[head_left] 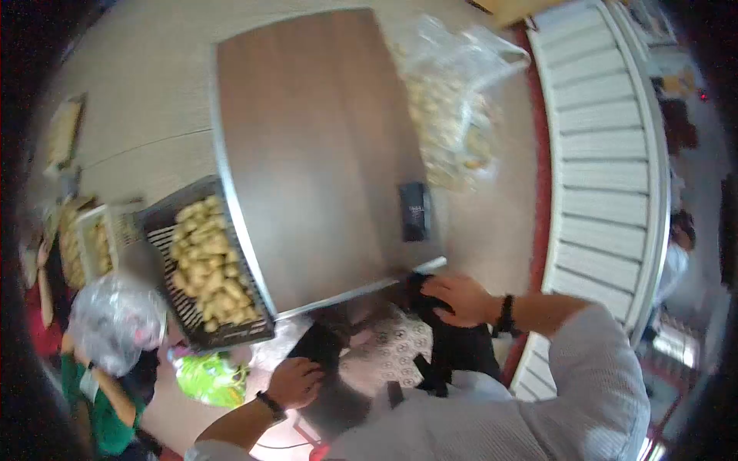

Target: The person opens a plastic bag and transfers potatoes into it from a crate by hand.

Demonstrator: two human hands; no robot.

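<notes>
My left hand (296, 383) lies on my left leg in dark trousers, its fingers loosely spread and nothing in them. Over my right knee rests my right hand (461, 298), with the fingers stretched out and slightly bent, holding nothing. Just beyond my knees stands a brown wood-look table (307, 154) with a pale metal edge. A small black box-like item (415, 211) with pale marks lies at its right side, near my right hand.
Left of the table is a black slatted crate (254, 329) of pale yellow, potato-like pieces (207, 257). A clear plastic bag (461, 84) with similar pieces lies right, before a white slatted panel (600, 169). A green bag (211, 376) and a co-worker in green (115, 415) are left.
</notes>
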